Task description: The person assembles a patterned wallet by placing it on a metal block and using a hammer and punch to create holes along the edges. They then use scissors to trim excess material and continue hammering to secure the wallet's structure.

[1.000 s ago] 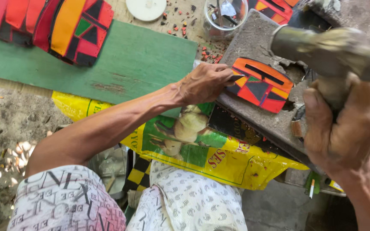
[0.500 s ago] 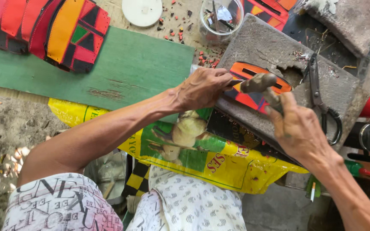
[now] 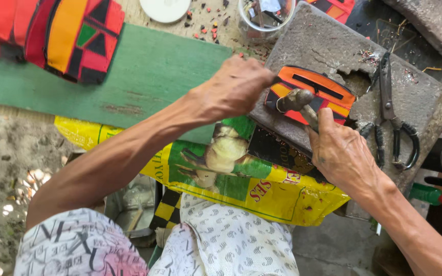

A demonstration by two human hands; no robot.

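Patch (image 3: 310, 94), orange-red, flat on stone block (image 3: 344, 46), pinned at its edge by left hand (image 3: 234, 87), fingers pressed together; hammer (image 3: 297, 101), raised high a second ago, now down on it, clenched in right hand (image 3: 341, 153).

The stone block (image 3: 333, 51) is crowded: the left hand (image 3: 234, 89) and right hand (image 3: 341, 153) close in on the patterned piece (image 3: 323, 89) from both sides, a hammer head (image 3: 295, 98) between them. Pliers (image 3: 392, 112) lie along the block's right part, beside a broken hollow (image 3: 356, 82). Bare stone is open at the block's upper left. The green board (image 3: 144, 76) offers wide free surface, bounded left by stacked patterned pieces (image 3: 52, 36). A jar (image 3: 264, 15) stands above.
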